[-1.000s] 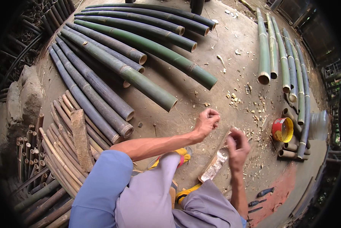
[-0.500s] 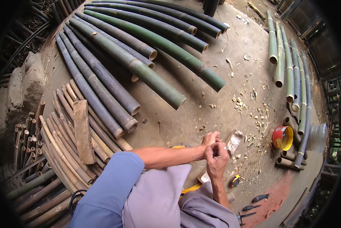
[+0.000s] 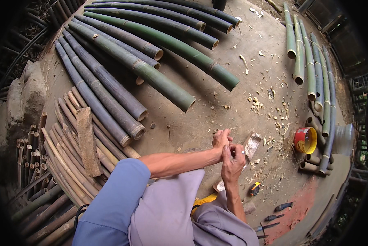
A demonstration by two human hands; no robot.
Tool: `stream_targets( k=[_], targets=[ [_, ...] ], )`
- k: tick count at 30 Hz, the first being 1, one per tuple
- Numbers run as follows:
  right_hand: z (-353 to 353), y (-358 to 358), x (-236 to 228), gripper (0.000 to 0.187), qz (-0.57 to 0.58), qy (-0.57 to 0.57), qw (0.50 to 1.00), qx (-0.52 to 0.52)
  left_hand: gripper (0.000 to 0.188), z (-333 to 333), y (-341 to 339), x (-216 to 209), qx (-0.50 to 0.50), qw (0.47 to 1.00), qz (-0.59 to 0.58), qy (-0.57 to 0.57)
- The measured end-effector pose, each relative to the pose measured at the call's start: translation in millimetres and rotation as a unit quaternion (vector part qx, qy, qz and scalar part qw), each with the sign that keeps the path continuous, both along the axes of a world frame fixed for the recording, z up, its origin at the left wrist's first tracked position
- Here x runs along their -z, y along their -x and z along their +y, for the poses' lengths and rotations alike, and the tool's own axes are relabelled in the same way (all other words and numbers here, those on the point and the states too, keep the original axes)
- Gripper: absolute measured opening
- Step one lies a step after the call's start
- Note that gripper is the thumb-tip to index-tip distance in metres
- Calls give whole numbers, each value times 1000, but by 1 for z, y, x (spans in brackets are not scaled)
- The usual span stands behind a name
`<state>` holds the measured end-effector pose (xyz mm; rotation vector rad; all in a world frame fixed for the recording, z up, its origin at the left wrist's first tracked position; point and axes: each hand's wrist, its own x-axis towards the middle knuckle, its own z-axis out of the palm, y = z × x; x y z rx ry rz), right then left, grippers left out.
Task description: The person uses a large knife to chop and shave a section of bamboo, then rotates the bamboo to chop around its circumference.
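Decent gap ahead of the left hand up to the green bamboo pole, but the right hand crowds it and a shiny slab blocks the right.

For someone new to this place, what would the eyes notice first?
Probably the long bamboo poles fanned across the upper left, with one bright green pole among them. Next may come the red-and-yellow tub at the right, then the left hand and right hand, close together below centre.
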<state>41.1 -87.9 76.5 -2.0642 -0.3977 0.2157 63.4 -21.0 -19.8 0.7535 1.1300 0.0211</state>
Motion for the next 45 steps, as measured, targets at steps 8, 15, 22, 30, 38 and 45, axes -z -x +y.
stream_targets(
  k=[8,15,22,30,38,45],
  targets=[
    [-2,10,7,18,-44,12,999,-28,32,3,7,11,4,999,26,27],
    [-4,25,1,14,-52,-2,995,-80,38,7,7,6,52,996,71,26],
    [-4,9,0,17,33,-11,999,-29,30,1,12,40,86,996,2,-8],
    [-49,6,11,11,125,-93,985,76,87,131,-130,3,-100,995,-4,-4],
    [-71,18,35,10,263,-100,958,60,39,165,-170,23,-176,947,-248,107],
    [-77,20,34,13,281,-110,952,50,78,199,16,-123,1,810,-566,151]
  ],
)
